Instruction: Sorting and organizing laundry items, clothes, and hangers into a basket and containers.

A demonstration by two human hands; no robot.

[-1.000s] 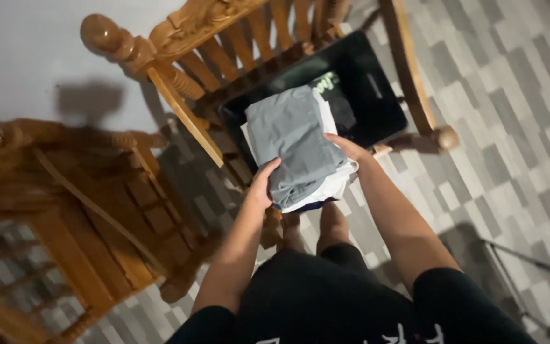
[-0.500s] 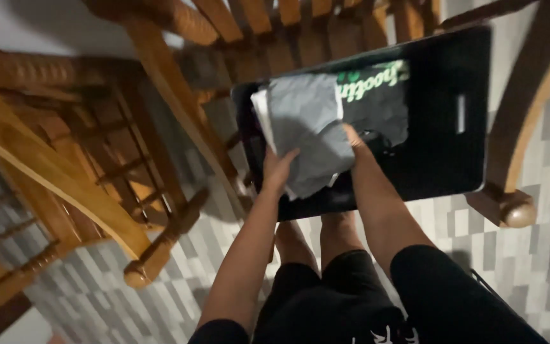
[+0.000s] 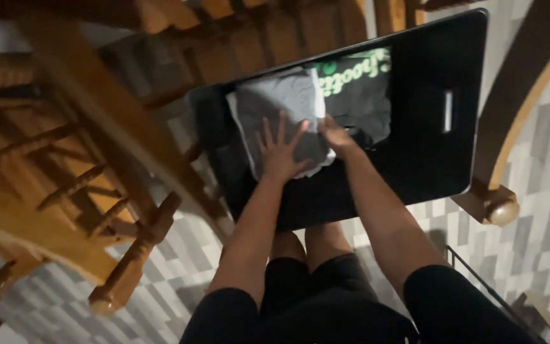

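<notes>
Wooden chairs (image 3: 84, 185) fill the nine o'clock side. The left hand (image 3: 281, 153) lies flat, fingers spread wide, on a grey folded garment (image 3: 281, 105) inside a black bin (image 3: 428, 159). At three o'clock of it, the right hand (image 3: 333, 135) grips the garment's edge, beside a black printed shirt (image 3: 358, 102).

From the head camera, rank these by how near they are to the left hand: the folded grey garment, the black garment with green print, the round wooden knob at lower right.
1. Folded grey garment: directly under the left hand.
2. Black garment with green print: beside it, to the right.
3. Round wooden knob: far right, outside the black bin.
</notes>
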